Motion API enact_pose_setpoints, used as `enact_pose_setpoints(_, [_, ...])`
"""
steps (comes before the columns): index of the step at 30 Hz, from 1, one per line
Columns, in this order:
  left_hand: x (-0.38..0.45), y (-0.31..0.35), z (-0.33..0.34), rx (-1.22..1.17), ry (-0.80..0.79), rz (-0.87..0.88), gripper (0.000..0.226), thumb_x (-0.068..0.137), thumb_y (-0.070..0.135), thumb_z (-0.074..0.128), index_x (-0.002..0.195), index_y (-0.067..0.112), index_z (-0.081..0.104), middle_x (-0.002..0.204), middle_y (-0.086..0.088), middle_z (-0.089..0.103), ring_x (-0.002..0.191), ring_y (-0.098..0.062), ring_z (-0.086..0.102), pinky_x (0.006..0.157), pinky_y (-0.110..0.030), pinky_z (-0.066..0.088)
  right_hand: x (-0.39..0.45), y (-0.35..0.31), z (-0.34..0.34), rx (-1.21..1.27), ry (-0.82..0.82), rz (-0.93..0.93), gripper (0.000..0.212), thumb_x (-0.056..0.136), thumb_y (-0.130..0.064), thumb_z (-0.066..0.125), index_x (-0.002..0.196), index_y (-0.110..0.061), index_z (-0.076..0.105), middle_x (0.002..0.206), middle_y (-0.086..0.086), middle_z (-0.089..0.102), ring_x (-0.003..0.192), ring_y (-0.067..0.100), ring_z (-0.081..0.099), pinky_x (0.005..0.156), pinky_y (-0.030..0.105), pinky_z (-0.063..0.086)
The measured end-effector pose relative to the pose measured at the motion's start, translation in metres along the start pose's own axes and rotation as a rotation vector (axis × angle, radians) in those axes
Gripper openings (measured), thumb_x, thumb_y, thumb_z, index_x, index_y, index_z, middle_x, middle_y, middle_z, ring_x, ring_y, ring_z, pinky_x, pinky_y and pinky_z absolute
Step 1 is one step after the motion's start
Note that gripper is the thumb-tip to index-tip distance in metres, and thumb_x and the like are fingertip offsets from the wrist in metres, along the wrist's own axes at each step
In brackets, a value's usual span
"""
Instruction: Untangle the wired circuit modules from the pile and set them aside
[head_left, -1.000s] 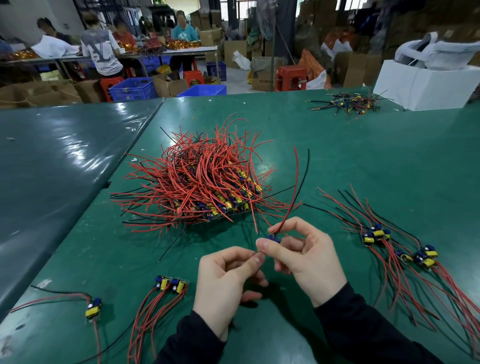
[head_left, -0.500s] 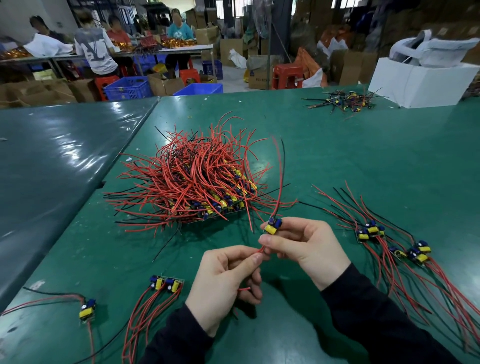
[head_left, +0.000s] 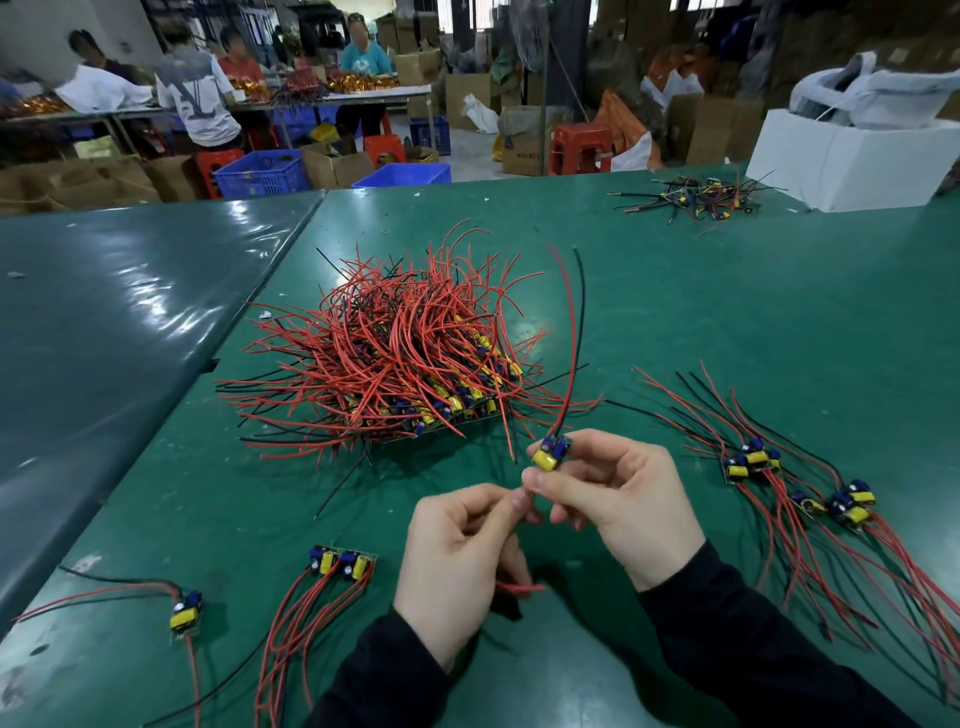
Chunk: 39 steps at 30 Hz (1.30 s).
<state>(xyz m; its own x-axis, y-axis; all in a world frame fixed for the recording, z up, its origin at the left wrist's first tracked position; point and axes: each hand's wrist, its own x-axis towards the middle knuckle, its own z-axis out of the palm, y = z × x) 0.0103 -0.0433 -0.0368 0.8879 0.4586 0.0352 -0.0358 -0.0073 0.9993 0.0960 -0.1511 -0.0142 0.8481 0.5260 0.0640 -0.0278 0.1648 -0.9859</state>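
**Head view: one module held clear of the pile, leads still in both hands**

Head view showed the right hand (head_left: 618, 501) at lower centre of the frame pinching a module (head_left: 551, 453) between thumb and fingers, its red and black leads arching up toward the upper centre. The left hand (head_left: 460, 551), just beside it and lower, had its fingers curled round the module's other red wire (head_left: 519, 588), whose end poked out under the palm.

Above the hands, in the middle of the frame, lay the pile (head_left: 395, 358), a dense tangle of red and black wires. Sorted modules (head_left: 795, 483) lay at right, a pair (head_left: 343, 564) at lower left, and a single one (head_left: 186, 613) further left, all on the green table (head_left: 727, 322).

The risk, as I judged it, was the long upright leads: swung low on the way aside, they could snag the pile's outer loops and drag other boards along. A hard pull between the hands might also strain the solder joints.
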Motion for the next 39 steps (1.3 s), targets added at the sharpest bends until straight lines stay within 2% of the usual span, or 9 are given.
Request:
enact_pose_setpoints(4, [0.000, 0.001, -0.002, -0.037, -0.099, -0.076, 0.025, 0.092, 0.010, 0.054, 0.071, 0.007, 0.067, 0.046, -0.005, 0.051, 0.040, -0.017, 0.054, 0.037, -0.021, 0.045, 0.006, -0.004, -0.008, 0.097, 0.093, 0.018, 0.015, 0.066, 0.005, 0.075, 0.075, -0.005, 0.070, 0.053, 0.006, 0.062, 0.037, 0.009, 0.051, 0.039, 0.015, 0.037])
enact_pose_setpoints(7, [0.001, -0.003, -0.003, 0.048, -0.048, -0.093, 0.027, 0.093, 0.007, 0.055, 0.068, 0.006, 0.065, 0.044, -0.003, 0.047, 0.035, -0.014, 0.048, 0.035, -0.019, 0.041, 0.003, 0.000, -0.004, 0.092, 0.053, 0.033, 0.015, 0.066, 0.006, 0.075, 0.074, -0.006, 0.071, 0.051, 0.003, 0.061, 0.037, 0.008, 0.051, 0.039, 0.014, 0.037])
enact_pose_setpoints(14, [-0.001, 0.001, -0.002, -0.085, -0.156, -0.198, 0.023, 0.088, 0.009, 0.060, 0.068, 0.007, 0.071, 0.047, -0.006, 0.054, 0.037, -0.016, 0.054, 0.037, -0.018, 0.042, 0.011, -0.009, -0.014, 0.206, 0.163, 0.027, 0.016, 0.047, -0.012, 0.078, 0.062, -0.010, 0.073, 0.053, 0.003, 0.064, 0.037, 0.008, 0.051, 0.038, 0.013, 0.038])
enact_pose_setpoints(20, [-0.004, 0.003, -0.002, -0.066, -0.276, -0.186, 0.022, 0.089, 0.006, 0.057, 0.070, 0.005, 0.068, 0.045, -0.003, 0.052, 0.037, -0.014, 0.055, 0.039, -0.019, 0.044, 0.015, -0.010, -0.020, 0.213, 0.242, 0.043, 0.015, 0.066, 0.006, 0.073, 0.076, -0.005, 0.070, 0.060, 0.008, 0.065, 0.038, 0.006, 0.051, 0.040, 0.012, 0.038])
enact_pose_setpoints(24, [-0.008, 0.007, 0.000, -0.056, -0.352, -0.173, 0.023, 0.091, 0.005, 0.055, 0.070, 0.006, 0.066, 0.044, 0.000, 0.049, 0.037, -0.012, 0.053, 0.040, -0.018, 0.042, 0.018, -0.011, -0.025, 0.227, 0.285, 0.053, 0.013, 0.070, 0.006, 0.071, 0.077, -0.005, 0.068, 0.060, 0.006, 0.067, 0.039, 0.004, 0.050, 0.039, 0.010, 0.038])
enact_pose_setpoints(30, [-0.010, 0.010, 0.002, 0.034, -0.410, -0.169, 0.034, 0.099, 0.010, 0.041, 0.066, 0.007, 0.048, 0.039, 0.002, 0.032, 0.028, -0.009, 0.043, 0.035, -0.017, 0.030, 0.016, -0.010, -0.022, 0.237, 0.300, 0.021, 0.009, 0.059, -0.005, 0.076, 0.063, -0.012, 0.073, 0.062, 0.003, 0.068, 0.046, 0.008, 0.057, 0.042, 0.012, 0.040])
enact_pose_setpoints(34, [-0.012, 0.008, 0.004, -0.034, -0.450, -0.289, 0.040, 0.094, 0.026, 0.048, 0.058, 0.011, 0.036, 0.040, 0.002, 0.023, 0.027, -0.009, 0.024, 0.033, -0.015, 0.026, 0.014, -0.009, -0.021, 0.112, 0.223, 0.045, 0.011, 0.062, -0.012, 0.077, 0.073, -0.016, 0.074, 0.068, 0.000, 0.069, 0.057, 0.004, 0.061, 0.047, 0.013, 0.043])
enact_pose_setpoints(37, [-0.010, 0.010, -0.002, -0.076, -0.597, -0.354, 0.039, 0.088, 0.035, 0.051, 0.054, 0.015, 0.044, 0.042, -0.002, 0.040, 0.035, -0.013, 0.042, 0.039, -0.019, 0.035, 0.013, -0.011, -0.021, 0.131, 0.111, 0.091, 0.015, 0.056, -0.018, 0.075, 0.071, -0.017, 0.076, 0.068, 0.003, 0.070, 0.058, 0.010, 0.065, 0.050, 0.016, 0.049])
enact_pose_setpoints(39, [-0.007, 0.014, -0.007, -0.080, -0.651, -0.390, 0.031, 0.082, 0.037, 0.047, 0.066, 0.014, 0.060, 0.060, -0.008, 0.062, 0.056, -0.019, 0.058, 0.055, -0.024, 0.046, 0.012, -0.012, -0.019, 0.132, 0.039, 0.115, 0.018, 0.051, -0.020, 0.075, 0.069, -0.019, 0.077, 0.065, 0.004, 0.070, 0.053, 0.011, 0.063, 0.050, 0.016, 0.048])
